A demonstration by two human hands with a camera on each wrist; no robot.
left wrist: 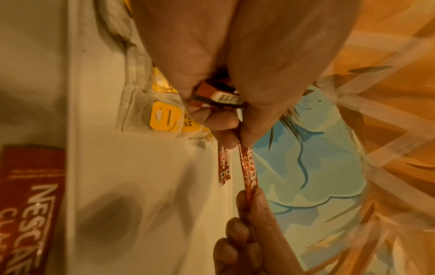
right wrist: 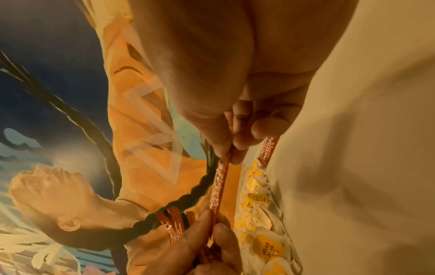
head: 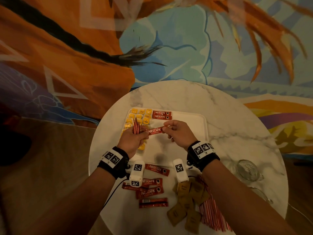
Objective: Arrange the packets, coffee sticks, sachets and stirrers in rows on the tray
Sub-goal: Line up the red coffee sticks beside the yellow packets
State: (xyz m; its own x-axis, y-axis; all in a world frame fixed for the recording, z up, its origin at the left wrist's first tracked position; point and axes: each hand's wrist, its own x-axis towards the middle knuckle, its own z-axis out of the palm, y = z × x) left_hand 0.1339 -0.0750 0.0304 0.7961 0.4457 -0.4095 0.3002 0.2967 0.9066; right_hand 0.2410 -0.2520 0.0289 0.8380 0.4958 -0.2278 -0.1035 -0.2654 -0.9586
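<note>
Painted walls in orange and blue rise behind a round marble table (head: 220, 116), and everything here can be placed from the white tray (head: 194, 119) near its middle. Yellow-tagged tea bags (head: 138, 116) fill the tray's left part in rough rows, and two coffee sticks (head: 162, 115) lie side by side at its far edge, just right of them. Above the tray's bare centre the person stretches one coffee stick (head: 155, 130) between both hands: the right hand (head: 180, 133) pinches one end between thumb and fingertips, while the left hand (head: 133, 139) pinches the other end and also clamps a bundle of sticks (head: 136, 128) standing upright in its fist. On the table nearer the person than the tray lie loose coffee sticks (head: 152, 184), brown sachets (head: 188, 200) and striped stirrers (head: 211, 214), all unsorted; a glass cup (head: 248, 170) stands off to the tray's right. The danger I see is in that crowded left fist: letting go of the single stick could loosen the bundle and spill it over the tea bags, scattering the rows. If the right hand lays its stick down askew, the red row would drift out of line, and a trailing wrist could nudge the two sticks already placed.
</note>
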